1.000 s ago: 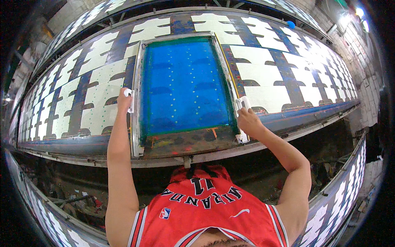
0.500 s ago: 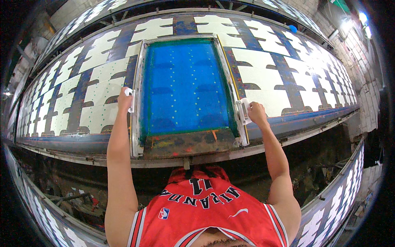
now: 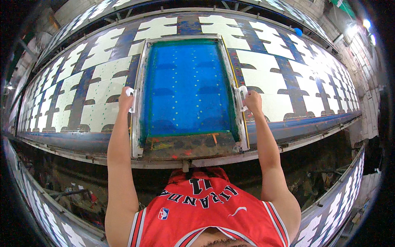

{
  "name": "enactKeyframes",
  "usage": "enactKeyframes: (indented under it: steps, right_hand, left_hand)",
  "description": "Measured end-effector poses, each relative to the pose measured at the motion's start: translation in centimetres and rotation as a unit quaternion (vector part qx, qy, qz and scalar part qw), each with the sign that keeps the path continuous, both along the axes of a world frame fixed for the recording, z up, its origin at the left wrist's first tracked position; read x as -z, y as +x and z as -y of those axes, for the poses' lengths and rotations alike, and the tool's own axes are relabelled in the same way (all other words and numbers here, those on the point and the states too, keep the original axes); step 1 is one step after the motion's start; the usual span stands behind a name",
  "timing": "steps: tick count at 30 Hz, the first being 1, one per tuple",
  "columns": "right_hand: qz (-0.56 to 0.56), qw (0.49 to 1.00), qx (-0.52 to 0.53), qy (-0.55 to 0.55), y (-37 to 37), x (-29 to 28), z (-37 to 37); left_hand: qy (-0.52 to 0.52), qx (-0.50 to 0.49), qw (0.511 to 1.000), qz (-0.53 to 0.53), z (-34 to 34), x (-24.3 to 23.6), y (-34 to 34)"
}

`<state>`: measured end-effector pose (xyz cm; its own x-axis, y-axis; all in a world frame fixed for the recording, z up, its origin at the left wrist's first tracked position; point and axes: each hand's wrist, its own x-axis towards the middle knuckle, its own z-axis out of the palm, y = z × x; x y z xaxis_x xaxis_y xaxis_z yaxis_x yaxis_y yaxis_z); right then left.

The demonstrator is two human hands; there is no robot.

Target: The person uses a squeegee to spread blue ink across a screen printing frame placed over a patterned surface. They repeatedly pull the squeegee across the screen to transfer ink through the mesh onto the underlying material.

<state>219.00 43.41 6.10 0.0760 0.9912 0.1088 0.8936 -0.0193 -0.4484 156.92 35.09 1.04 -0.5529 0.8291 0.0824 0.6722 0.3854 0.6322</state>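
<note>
A screen-printing frame (image 3: 144, 66) with a blue mesh (image 3: 187, 94) lies on the long table in front of me, with rows of small pale dots and dark curved shapes on the mesh. My left hand (image 3: 125, 98) grips the white handle (image 3: 131, 106) on the frame's left side. My right hand (image 3: 252, 100) is closed on the white handle (image 3: 241, 95) on its right side. White cut fabric pieces (image 3: 261, 75) lie in rows on both sides, and those to the left (image 3: 105, 74) carry small green dots.
The table's metal front rail (image 3: 205, 158) runs before my red jersey. Other tables with white pieces (image 3: 312, 228) show along the lower sides and top. A small blue round object (image 3: 298, 32) is near the back edge. Block walls (image 3: 366, 99) and lamps (image 3: 366, 23) are at right.
My right hand has moved up along the frame's right side, its arm straightening, still on the handle. My left hand stays on its handle. The view has shifted slightly.
</note>
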Motion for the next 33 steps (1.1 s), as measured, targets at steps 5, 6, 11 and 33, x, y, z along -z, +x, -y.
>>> enactKeyframes:
  steps: [5, 6, 11, 33]
  right_hand:
    - [-0.029, 1.0, 0.008, -0.009, -0.1, 0.0, -0.8]
    - [-0.03, 0.999, 0.002, -0.014, -0.2, -0.2, -1.0]
    - [0.023, 1.0, 0.004, 0.012, -1.1, -1.5, -0.6]
    - [0.33, 0.859, -0.352, 0.17, -0.1, -0.4, 4.1]
  left_hand:
    - [0.005, 0.005, 1.0, 0.018, -0.1, 0.2, -0.1]
    - [-0.002, -0.006, 0.999, 0.034, -0.1, 0.3, -0.1]
    - [-0.002, 0.001, 1.0, -0.004, -0.2, 0.4, -0.2]
    - [-0.01, -0.005, 1.0, 0.025, -0.1, 0.4, -0.2]
